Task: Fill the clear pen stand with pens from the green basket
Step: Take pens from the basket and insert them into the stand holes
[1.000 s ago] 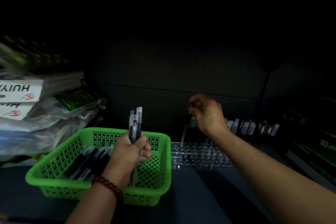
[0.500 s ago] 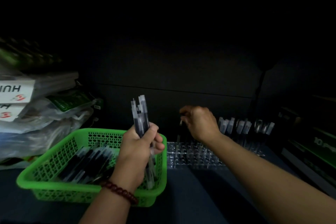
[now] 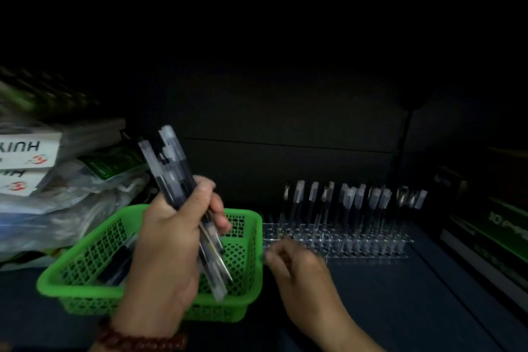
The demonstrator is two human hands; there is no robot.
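My left hand [image 3: 174, 240] grips a bundle of pens [image 3: 178, 180] above the green basket [image 3: 251, 288]; the pens tilt with their caps up and to the left. More pens [image 3: 120, 263] lie inside the basket. The clear pen stand [image 3: 337, 243] sits to the right of the basket, and several pens [image 3: 354, 203] stand upright in its back rows. My right hand [image 3: 294, 268] hovers blurred just in front of the stand's left end, fingers loosely curled, holding nothing that I can see.
Plastic-wrapped packets and white boxes [image 3: 43, 180] are piled at the left behind the basket. Green and black boxes [image 3: 485, 237] stand at the right. A dark back wall rises behind the stand. Everything rests on a dark blue surface [image 3: 400, 308].
My right hand left a pen in the stand and drew back toward me and leftward, now without a pen. My left hand raised and tilted its bundle of pens.
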